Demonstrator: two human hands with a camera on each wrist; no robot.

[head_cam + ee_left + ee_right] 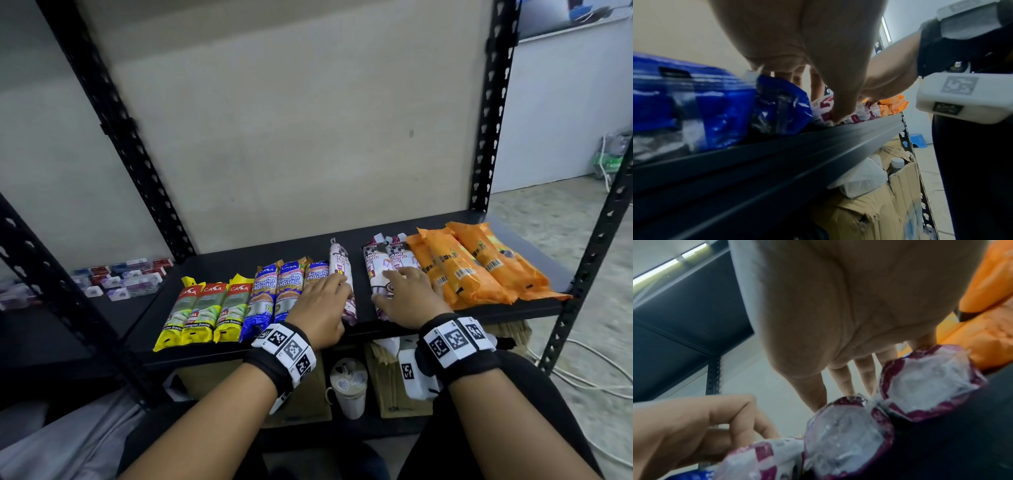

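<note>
Two bare forearms point(212, 421) in marker-printed wrist bands point(457, 339) reach from the bottom edge onto a black metal shelf point(394, 233). Across the shelf, packs of rolled bags lie side by side, every long axis running front to back: yellow-green packs point(205, 308) at the left, blue packs point(270, 291), then purple-and-white drawstring rolls, then orange packs point(479, 267) at the right. One lone drawstring roll point(340, 263) lies apart from a touching pair of drawstring rolls point(380, 263), with a strip of bare shelf between them. The lone roll is on the left of that gap, roughly parallel to the pair, its printed top end pointing toward the back wall. The left hand point(320, 305) is the nearer one to it; its fingers point(740, 417) curl over the roll, thumb pressing near the front end. The right hand point(409, 296) lies on the pair, fingers point(840, 381) straight and spread. Closing the gap likely means sliding the lone roll rightward.
</note>
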